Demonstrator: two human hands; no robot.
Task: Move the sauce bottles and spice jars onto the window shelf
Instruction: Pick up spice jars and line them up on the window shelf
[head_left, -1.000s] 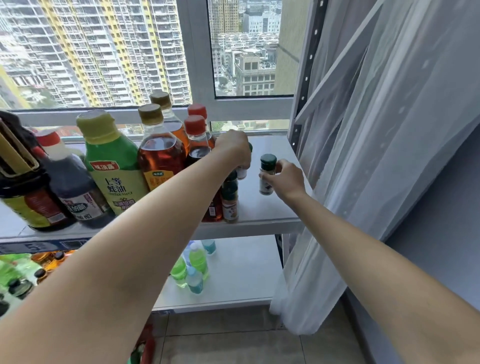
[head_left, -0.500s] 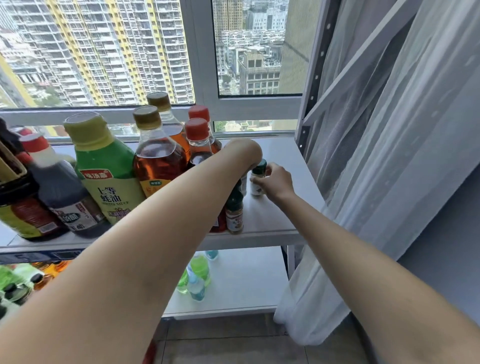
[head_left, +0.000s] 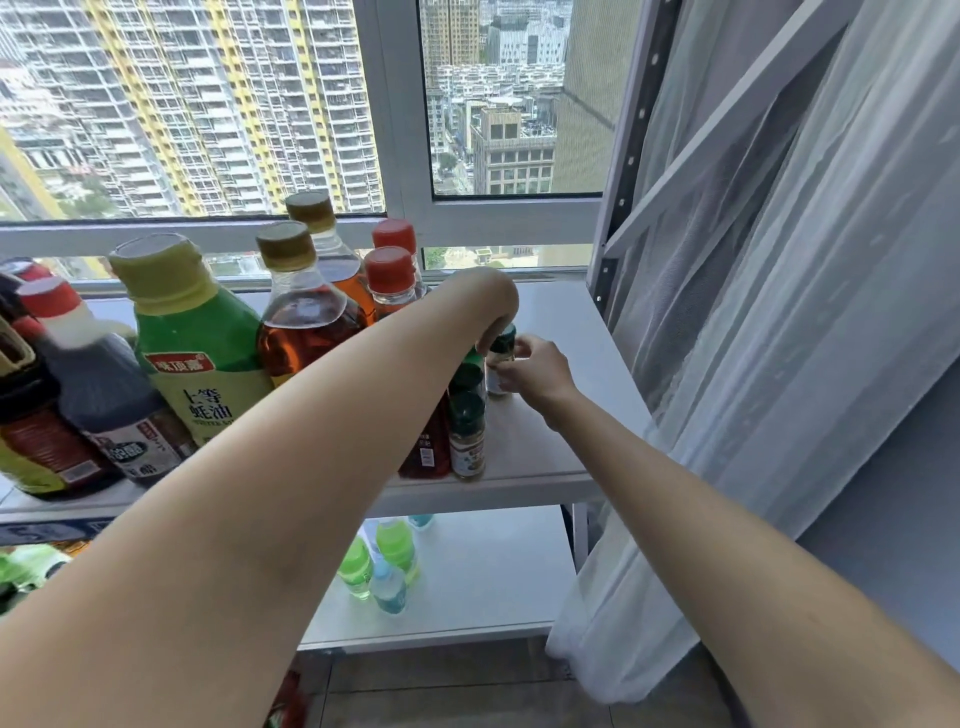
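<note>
- White shelf (head_left: 561, 332) at the window carries the bottles: green oyster-sauce bottle (head_left: 197, 358), two amber bottles with gold caps (head_left: 304, 317), red-capped bottles (head_left: 389, 280), dark bottle (head_left: 104, 395) at far left.
- Spice jars stand in a row at the right end of the group; front jar (head_left: 466, 436) has a dark green cap and sits near the shelf's front edge, touching a red-labelled bottle (head_left: 428, 447).
- Right hand (head_left: 537, 371): fingertips pinched on a green-capped jar (head_left: 501, 358), upright, base on or just above the shelf, cannot tell which.
- Left hand (head_left: 493, 306): reaches over the row, wrist bent down, fingers at the top of that jar; most fingers hidden, so whether it is clenched is unclear.
- Lower shelf (head_left: 483, 571): small bottles with green and blue caps (head_left: 379, 566).
- Sheer curtain (head_left: 779, 312) hangs right of the shelf.
</note>
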